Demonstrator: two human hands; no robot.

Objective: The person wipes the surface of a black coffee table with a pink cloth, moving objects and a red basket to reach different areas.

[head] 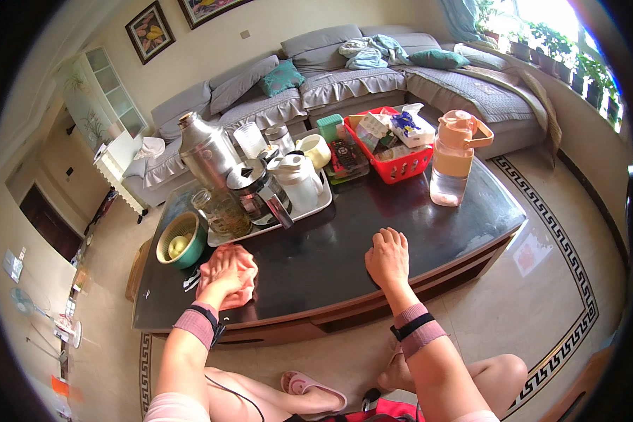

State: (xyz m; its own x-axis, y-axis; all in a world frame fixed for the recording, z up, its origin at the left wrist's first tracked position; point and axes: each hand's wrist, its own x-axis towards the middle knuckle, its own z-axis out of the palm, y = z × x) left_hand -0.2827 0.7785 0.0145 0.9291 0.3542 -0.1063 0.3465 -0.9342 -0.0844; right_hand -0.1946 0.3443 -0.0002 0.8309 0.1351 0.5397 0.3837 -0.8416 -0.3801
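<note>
My left hand (pixel 228 275) presses a crumpled pink cloth (pixel 245 287) onto the dark glossy top of the coffee table (pixel 316 264), near its left front. Just beyond it is a green plastic bowl (pixel 194 248) with a basket insert and pale green fruit (pixel 178 246) inside. My right hand (pixel 389 258) rests on the table's front part, palm down, fingers slightly bent and holding nothing. Behind the hands, a white tray (pixel 324 198) carries a glass jar mug (pixel 227 219), a glass teapot (pixel 256 195) and a white pitcher (pixel 297 182).
A steel thermos flask (pixel 208 150) stands by the tray. Further right are a remote control (pixel 343 153), a red plastic basket (pixel 401 168) with tissue packs and a tall water bottle (pixel 451 169). A grey sectional sofa (pixel 348 84) lies behind the table. Small white scraps lie near the bowl.
</note>
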